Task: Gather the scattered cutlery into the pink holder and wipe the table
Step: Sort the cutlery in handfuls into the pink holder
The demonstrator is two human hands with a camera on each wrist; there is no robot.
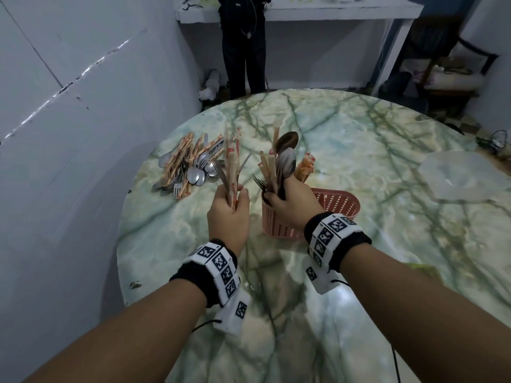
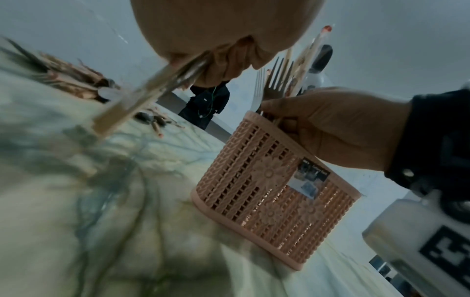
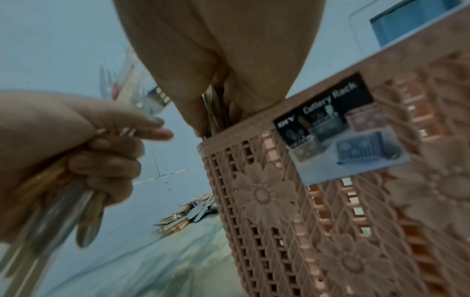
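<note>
Each hand (image 1: 228, 214) (image 1: 290, 205) grips one cutlery bundle (image 1: 231, 164) (image 1: 279, 167) beside one pink holder (image 1: 279, 225).

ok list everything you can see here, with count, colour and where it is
pink perforated plastic cutlery holder: one, pink, standing on the table near the middle, by the right hand
bundle of chopsticks, spoons and forks: one bundle, steel and wood, gripped upright in the holder's left end
bundle of wrapped chopsticks and cutlery: one bundle, tan and steel, held above the table
heap of steel spoons, forks and paper-wrapped chopsticks: one heap, silver and orange-tan, far left of table
round green-veined marble table: one, pale green
translucent plastic item: one, whitish, right edge of table; kind unclear
white shelf: one, far wall
person in dark clothes: one, standing behind table
left hand: gripping second bundle
right hand: gripping bundle in holder
</note>
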